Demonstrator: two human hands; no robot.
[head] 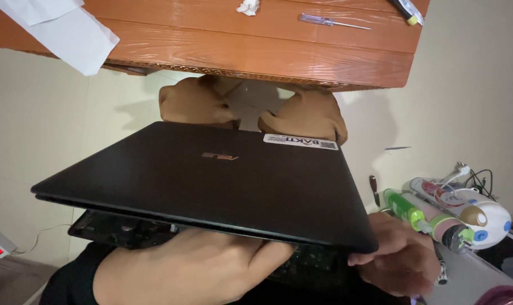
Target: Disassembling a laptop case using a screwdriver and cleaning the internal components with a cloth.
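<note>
The person holds one black laptop [211,181] in the air above the knees, its lid nearly closed over the base. The left hand [194,268] is cupped under the front edge, fingers wrapped onto it; the right hand [397,254] pinches the right front corner. The step looks like lifting or turning the laptop, so the next move calls for a level, two-handed hold. On the wooden table [256,51] lie one screwdriver [332,22] and two white paper sheets [58,25]. Two bottles [437,220] lie at the right.
</note>
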